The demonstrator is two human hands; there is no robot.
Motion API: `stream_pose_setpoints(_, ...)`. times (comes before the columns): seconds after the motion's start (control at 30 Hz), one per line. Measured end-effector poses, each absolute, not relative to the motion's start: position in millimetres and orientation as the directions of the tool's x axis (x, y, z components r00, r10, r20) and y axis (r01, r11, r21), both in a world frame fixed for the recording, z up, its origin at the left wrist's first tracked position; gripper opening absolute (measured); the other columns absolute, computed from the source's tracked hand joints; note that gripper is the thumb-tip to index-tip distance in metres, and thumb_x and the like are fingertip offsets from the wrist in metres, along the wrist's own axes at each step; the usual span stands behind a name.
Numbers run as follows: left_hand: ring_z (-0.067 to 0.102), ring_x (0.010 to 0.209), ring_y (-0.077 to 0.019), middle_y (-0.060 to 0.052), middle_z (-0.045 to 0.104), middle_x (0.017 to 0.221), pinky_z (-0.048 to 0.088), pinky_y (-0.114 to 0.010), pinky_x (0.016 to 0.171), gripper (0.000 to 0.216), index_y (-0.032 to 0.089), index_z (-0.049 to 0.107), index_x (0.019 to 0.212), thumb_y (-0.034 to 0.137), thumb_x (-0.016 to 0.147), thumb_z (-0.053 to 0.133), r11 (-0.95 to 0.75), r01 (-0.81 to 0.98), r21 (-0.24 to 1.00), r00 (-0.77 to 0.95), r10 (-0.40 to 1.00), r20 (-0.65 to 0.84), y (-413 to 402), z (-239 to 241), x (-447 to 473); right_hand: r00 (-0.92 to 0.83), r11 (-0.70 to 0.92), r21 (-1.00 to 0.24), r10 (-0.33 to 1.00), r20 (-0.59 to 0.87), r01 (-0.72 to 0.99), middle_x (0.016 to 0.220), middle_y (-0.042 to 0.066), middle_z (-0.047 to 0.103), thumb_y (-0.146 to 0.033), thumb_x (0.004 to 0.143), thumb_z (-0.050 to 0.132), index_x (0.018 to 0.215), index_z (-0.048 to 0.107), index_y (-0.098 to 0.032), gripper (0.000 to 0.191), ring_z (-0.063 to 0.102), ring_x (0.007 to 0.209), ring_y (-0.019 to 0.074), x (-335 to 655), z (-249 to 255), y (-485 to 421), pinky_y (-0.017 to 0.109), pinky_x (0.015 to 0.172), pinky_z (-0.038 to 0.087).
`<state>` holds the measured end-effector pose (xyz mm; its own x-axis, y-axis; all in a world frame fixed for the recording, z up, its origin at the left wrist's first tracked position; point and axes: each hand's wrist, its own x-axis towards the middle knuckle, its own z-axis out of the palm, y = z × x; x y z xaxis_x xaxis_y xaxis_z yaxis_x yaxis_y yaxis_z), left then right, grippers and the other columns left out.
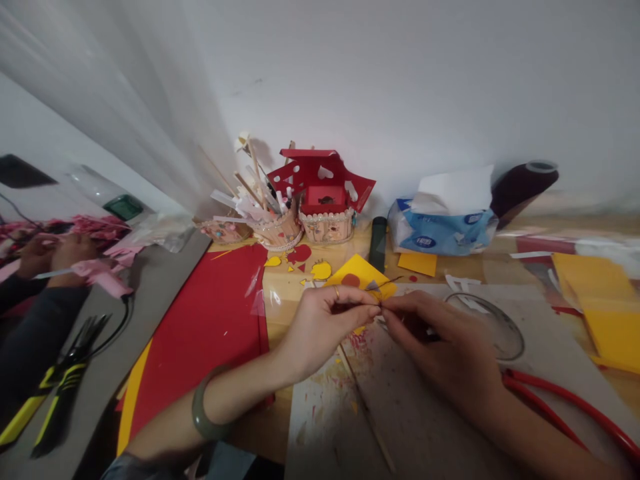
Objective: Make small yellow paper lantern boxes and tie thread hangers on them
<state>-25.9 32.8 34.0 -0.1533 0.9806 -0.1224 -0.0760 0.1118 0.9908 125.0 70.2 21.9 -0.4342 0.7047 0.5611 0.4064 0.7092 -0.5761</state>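
My left hand, with a ring and a green bangle on the wrist, is closed in a pinch at the middle of the table. Facing it, my right hand pinches at the same spot, fingertips meeting. A thin dark wire sticks out above the fingertips; its gripped part is hidden. Behind the hands lies a yellow paper piece. Under them is a worn grey cutting board, with a thin wooden stick across it. To the right rest a loop of dark wire and red-handled pliers.
Red card lies left. Decorated pots, a red box and a tissue pack line the wall. Yellow sheets lie right. At far left, a co-worker's hands are near a pink glue gun and yellow-black pliers.
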Motion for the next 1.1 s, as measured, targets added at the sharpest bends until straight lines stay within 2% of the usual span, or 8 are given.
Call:
stream_pose_setpoints(0.4,0.067,0.068,-0.0139,-0.002,0.074,0.071,0.056,-0.026,0.068,0.007,0.017,0.073,0.069,0.013,0.065,0.07,0.13,-0.004,0.992,-0.213,0.969,-0.128,32.1,38.6,-23.7,-0.412,0.736,-0.467,0.668,0.62,0.491,0.053,-0.003,0.062,-0.02,0.083,0.051,0.074,0.062,-0.021,0.015,0.052,0.04,0.0079,123.5,20.7,70.1,0.02,0.04,0.039)
stream_pose_setpoints(0.63,0.068,0.068,-0.0142,-0.002,0.075,0.071,0.057,-0.025,0.069,0.01,0.018,0.074,0.068,0.01,0.063,0.071,0.156,-0.024,0.988,-0.239,0.958,-0.157,33.6,38.8,-22.6,-0.355,0.65,-0.595,0.758,0.547,0.472,0.053,-0.003,0.063,-0.019,0.079,0.054,0.072,0.065,-0.02,0.013,0.054,0.042,0.0082,122.4,17.3,69.4,0.019,0.041,0.041)
stream_pose_setpoints(0.9,0.069,0.071,-0.0156,-0.002,0.075,0.073,0.058,-0.028,0.071,0.01,0.017,0.074,0.07,0.009,0.066,0.07,0.157,-0.017,0.988,-0.223,0.962,-0.156,32.5,38.6,-22.6,-0.363,0.594,-0.672,0.803,0.472,0.442,0.054,-0.003,0.064,-0.022,0.08,0.054,0.073,0.066,-0.021,0.014,0.053,0.041,0.0088,123.6,17.4,70.1,0.02,0.038,0.039)
stream_pose_setpoints(1.1,0.069,0.071,-0.0162,-0.002,0.075,0.074,0.057,-0.028,0.072,0.01,0.019,0.074,0.069,0.01,0.066,0.07,0.145,0.019,0.989,-0.24,0.961,-0.136,32.0,38.1,-22.0,-0.347,0.605,-0.653,0.796,0.495,0.456,0.05,-0.003,0.06,-0.022,0.079,0.054,0.07,0.065,-0.02,0.014,0.051,0.039,0.0082,122.0,14.9,69.7,0.019,0.038,0.039)
